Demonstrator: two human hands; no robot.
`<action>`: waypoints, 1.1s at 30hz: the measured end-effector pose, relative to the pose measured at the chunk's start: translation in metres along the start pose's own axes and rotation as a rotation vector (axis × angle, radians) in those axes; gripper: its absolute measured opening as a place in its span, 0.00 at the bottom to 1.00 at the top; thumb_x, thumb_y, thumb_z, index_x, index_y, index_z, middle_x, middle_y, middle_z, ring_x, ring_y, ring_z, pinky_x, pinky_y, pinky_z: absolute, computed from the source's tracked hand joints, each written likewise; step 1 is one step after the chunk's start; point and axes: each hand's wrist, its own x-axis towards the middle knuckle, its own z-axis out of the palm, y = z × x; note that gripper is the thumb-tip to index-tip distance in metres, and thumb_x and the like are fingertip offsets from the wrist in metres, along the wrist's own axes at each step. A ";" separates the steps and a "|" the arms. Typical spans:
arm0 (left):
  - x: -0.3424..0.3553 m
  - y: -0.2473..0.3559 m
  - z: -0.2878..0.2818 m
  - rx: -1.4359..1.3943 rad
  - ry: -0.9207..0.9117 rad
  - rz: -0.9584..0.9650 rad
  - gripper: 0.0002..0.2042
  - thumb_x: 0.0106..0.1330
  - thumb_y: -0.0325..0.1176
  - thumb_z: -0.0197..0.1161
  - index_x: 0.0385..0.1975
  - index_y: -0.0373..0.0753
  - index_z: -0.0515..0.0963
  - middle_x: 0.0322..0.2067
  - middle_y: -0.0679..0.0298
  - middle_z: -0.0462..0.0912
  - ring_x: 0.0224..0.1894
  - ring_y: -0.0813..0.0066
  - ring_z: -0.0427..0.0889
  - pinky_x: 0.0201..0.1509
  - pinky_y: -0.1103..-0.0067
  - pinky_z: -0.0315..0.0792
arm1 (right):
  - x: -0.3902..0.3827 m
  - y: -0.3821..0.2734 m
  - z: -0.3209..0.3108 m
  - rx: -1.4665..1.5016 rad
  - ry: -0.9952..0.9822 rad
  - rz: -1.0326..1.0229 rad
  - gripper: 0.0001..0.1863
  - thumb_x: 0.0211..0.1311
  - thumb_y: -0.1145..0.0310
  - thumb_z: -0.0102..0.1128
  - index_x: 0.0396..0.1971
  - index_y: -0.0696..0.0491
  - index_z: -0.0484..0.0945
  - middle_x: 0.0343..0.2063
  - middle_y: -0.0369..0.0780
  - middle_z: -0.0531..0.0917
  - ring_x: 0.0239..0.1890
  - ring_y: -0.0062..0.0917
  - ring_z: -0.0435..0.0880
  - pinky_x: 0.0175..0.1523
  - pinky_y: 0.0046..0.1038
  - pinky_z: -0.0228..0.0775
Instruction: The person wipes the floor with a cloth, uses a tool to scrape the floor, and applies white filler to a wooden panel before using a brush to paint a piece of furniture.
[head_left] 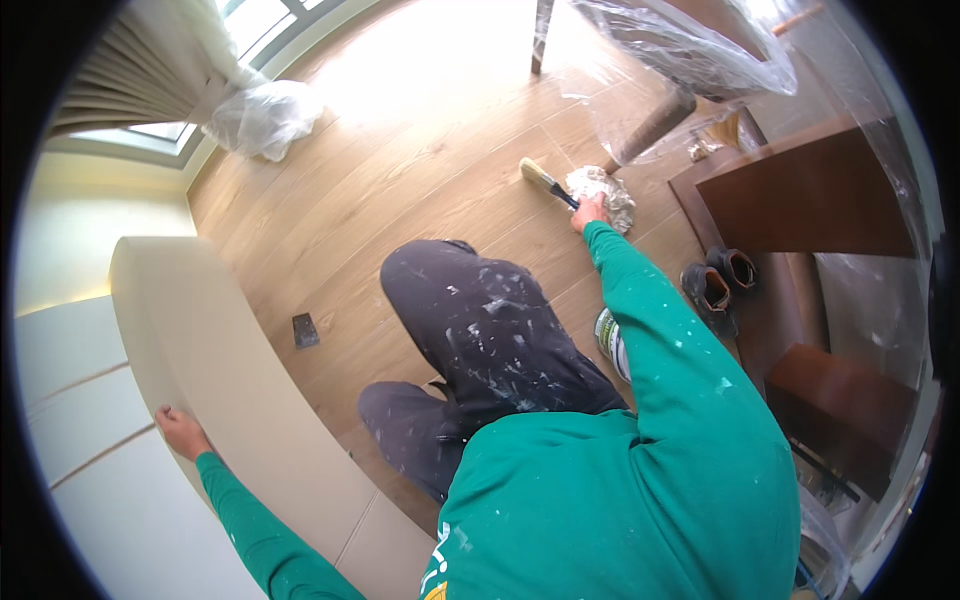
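Observation:
My right hand [590, 212] is closed around the dark handle of a paintbrush [540, 177], low over the wooden floor. Its pale bristles point away to the far left. A crumpled white cloth [612, 190] lies right beside that hand, partly behind the fingers; whether they grip it too is unclear. Off to the left, my left hand [182, 434] rests against a curved beige panel [215, 330], its fingers curled in. Anything inside those fingers is hidden. A paint can [608, 340] stands near my right forearm, partly covered by the sleeve.
Dark shoes [712, 285] sit beside brown wooden furniture [810, 195] on the right. Clear plastic sheeting [690, 60] covers furniture at the far right. A small dark plate [305, 331] lies on the floor near the beige panel. A curtain [150, 70] with plastic around its end hangs far left.

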 end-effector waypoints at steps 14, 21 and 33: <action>-0.004 0.022 -0.005 -0.038 0.054 -0.100 0.12 0.70 0.36 0.50 0.46 0.41 0.77 0.38 0.47 0.86 0.42 0.41 0.83 0.45 0.55 0.76 | 0.009 0.006 -0.014 0.014 0.285 -0.010 0.19 0.60 0.65 0.57 0.51 0.52 0.77 0.46 0.51 0.85 0.52 0.48 0.83 0.57 0.46 0.73; -0.004 -0.037 -0.007 0.007 0.018 -0.092 0.13 0.71 0.36 0.49 0.48 0.42 0.77 0.43 0.49 0.85 0.45 0.44 0.83 0.47 0.57 0.75 | -0.087 -0.067 -0.166 -0.052 0.242 -0.304 0.16 0.56 0.62 0.57 0.42 0.53 0.80 0.40 0.51 0.86 0.46 0.50 0.84 0.52 0.48 0.75; -0.005 0.008 -0.012 -0.081 0.004 -0.066 0.12 0.72 0.35 0.47 0.48 0.42 0.75 0.42 0.50 0.86 0.44 0.46 0.84 0.46 0.58 0.76 | -0.107 0.027 -0.175 -0.064 0.167 -0.122 0.17 0.59 0.59 0.54 0.38 0.54 0.84 0.38 0.56 0.85 0.45 0.53 0.84 0.50 0.50 0.75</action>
